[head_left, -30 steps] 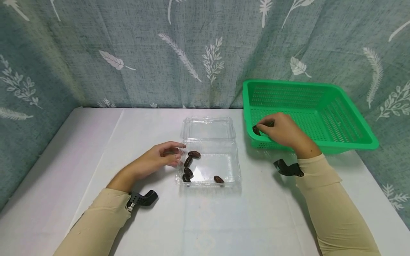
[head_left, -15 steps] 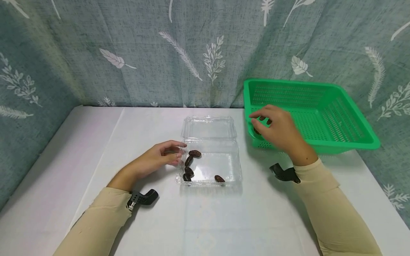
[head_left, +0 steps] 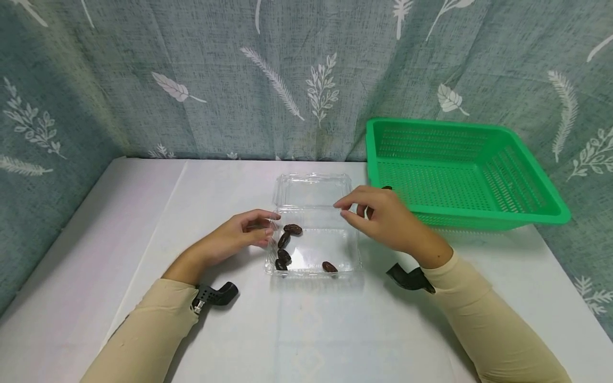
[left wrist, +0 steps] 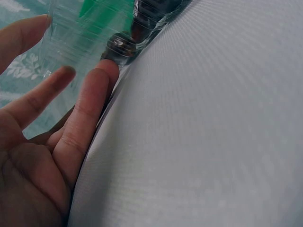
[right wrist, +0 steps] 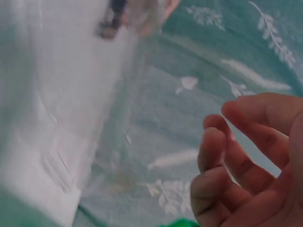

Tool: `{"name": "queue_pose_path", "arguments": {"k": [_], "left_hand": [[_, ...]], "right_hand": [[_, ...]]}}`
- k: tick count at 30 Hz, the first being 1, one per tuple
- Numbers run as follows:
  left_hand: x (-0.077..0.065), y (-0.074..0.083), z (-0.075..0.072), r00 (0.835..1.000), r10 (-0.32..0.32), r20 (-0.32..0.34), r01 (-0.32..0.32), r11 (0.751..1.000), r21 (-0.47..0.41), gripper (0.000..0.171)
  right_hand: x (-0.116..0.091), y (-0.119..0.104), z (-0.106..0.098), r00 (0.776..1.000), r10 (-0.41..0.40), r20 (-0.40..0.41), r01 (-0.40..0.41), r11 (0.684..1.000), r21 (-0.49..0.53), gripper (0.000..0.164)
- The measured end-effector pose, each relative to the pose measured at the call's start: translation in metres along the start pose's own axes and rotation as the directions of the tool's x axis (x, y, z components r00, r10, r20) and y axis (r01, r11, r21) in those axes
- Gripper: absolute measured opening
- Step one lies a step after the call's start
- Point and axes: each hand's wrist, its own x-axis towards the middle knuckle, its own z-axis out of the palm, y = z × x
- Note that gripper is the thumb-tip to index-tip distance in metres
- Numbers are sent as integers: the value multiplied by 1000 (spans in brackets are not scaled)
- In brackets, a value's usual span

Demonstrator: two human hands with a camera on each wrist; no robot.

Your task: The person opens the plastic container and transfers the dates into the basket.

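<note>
1. Five glossy, dark-brown, oval date-like fruits (head_left: 293, 230) are held inside one clear plastic box (head_left: 330, 242).
2. Nothing is gripped by the loosely parted left hand (head_left: 241, 232) at its left wall or right hand (head_left: 385, 218) over its right edge.

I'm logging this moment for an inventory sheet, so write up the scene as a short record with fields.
Container: clear plastic, on white table, lid open behind
Dates: five visible in container; four toward left, one front right
Left hand: at container's left wall
Right hand: near container's right side, nothing visibly held
Basket: green, right of container; dark piece partly hidden
</note>
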Motion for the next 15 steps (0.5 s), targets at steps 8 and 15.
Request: {"name": "queue_pose_path", "arguments": {"k": [8, 15], "left_hand": [[0, -1, 0, 1000, -4, 2, 4, 1000, -9, 47], [-1, 1, 0, 1000, -3, -2, 3, 1000, -5, 47]], "right_hand": [[-1, 1, 23, 976, -60, 209, 45, 996, 75, 19], [-2, 1, 32, 921, -81, 382, 58, 996, 71, 20]]}}
